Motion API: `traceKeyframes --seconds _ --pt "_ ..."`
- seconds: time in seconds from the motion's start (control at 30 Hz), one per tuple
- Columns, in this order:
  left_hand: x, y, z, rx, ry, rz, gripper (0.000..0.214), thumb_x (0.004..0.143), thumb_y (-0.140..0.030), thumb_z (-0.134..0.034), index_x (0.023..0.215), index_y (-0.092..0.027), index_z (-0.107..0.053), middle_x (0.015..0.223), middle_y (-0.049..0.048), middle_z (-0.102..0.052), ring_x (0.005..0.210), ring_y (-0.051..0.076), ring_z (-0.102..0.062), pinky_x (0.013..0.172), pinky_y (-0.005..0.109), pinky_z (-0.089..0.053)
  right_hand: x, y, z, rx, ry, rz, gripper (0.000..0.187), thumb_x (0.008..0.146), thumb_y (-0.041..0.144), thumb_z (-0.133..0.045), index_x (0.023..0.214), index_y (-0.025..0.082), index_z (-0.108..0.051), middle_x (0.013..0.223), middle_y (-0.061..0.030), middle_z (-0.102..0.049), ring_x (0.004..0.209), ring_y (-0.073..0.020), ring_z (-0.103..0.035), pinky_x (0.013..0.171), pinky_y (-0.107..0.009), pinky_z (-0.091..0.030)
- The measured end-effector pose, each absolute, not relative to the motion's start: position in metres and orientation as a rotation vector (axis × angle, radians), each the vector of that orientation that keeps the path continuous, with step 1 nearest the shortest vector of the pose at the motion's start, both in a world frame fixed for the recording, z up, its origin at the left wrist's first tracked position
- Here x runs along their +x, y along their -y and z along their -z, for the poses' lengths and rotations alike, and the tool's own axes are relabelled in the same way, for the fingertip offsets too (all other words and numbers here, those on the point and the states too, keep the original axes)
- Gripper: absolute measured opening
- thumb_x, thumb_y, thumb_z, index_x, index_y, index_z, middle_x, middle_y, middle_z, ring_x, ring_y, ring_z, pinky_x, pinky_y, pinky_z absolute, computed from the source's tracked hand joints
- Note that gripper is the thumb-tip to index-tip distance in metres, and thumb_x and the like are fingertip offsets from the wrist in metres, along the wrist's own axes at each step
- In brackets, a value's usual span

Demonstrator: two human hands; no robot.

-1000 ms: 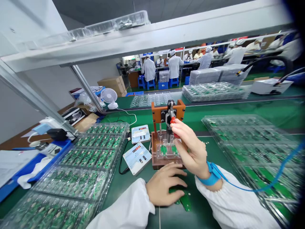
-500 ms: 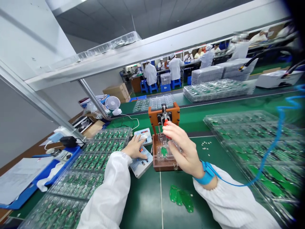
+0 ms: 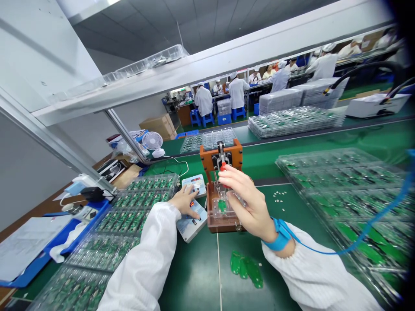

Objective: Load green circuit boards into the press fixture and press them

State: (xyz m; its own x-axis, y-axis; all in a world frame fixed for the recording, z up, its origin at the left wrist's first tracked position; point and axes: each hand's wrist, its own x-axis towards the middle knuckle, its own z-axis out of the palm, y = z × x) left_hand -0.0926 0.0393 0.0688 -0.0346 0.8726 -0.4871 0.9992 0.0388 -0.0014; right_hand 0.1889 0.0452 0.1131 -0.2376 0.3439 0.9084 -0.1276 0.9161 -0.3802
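A brown test fixture (image 3: 223, 222) with an orange top bracket stands mid-bench, a small green board under its clear plate. My right hand (image 3: 248, 203) is closed round the fixture's red-tipped lever (image 3: 223, 166); a blue wrist strap is on that wrist. My left hand (image 3: 185, 201) rests on the nearer of two small white meter boxes (image 3: 191, 220), fingers curled, one fingertip pressing down by its red display. Loose green circuit boards (image 3: 246, 268) lie on the mat in front of the fixture.
Clear trays of green boards (image 3: 119, 224) fill the left side, and more trays (image 3: 350, 194) the right. A blue bin with papers (image 3: 35, 255) sits far left. A small white fan (image 3: 153, 142) stands behind. Other workers in white coats sit at far benches.
My left hand left the loose boards in front of the fixture and moved up-left onto the meter box. My right hand stayed on the lever. The view shifted slightly.
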Motion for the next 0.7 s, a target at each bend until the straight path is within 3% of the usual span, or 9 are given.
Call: traceKeyframes --seconds 0.33,0.47,0.7 --pt "-0.104 -0.029 -0.067 1.845 -1.982 0.424 0.137 0.065 -0.078 -0.077 0.170 -0.020 -0.010 0.175 0.0157 0.006 0.161 0.047 0.008 0.129 0.063 -0.017 0.189 -0.047 -0.111 -0.160 1.759 -0.436 0.058 0.101 0.003 -0.049 0.149 0.034 -0.056 0.144 -0.0051 -0.068 0.147 -0.0298 -0.053 0.118 -0.057 -0.052" --pt "-0.110 -0.020 -0.068 1.805 -1.996 0.436 0.137 0.062 -0.079 -0.078 0.169 -0.020 -0.015 0.175 0.0157 0.007 0.160 0.049 0.008 0.129 0.064 -0.016 0.190 -0.047 -0.111 -0.151 1.754 -0.427 0.057 0.101 0.003 -0.050 0.149 0.034 -0.057 0.143 -0.0045 -0.068 0.146 -0.0294 -0.054 0.119 -0.057 -0.052" --pt "-0.112 -0.022 -0.065 1.796 -1.975 0.475 0.145 0.057 -0.081 -0.079 0.170 -0.021 -0.011 0.175 0.0146 0.008 0.160 0.048 0.009 0.129 0.065 -0.016 0.189 -0.047 -0.113 -0.159 1.751 -0.418 0.055 0.101 0.005 -0.049 0.148 0.033 -0.058 0.143 -0.0049 -0.069 0.147 -0.0287 -0.054 0.118 -0.055 -0.054"
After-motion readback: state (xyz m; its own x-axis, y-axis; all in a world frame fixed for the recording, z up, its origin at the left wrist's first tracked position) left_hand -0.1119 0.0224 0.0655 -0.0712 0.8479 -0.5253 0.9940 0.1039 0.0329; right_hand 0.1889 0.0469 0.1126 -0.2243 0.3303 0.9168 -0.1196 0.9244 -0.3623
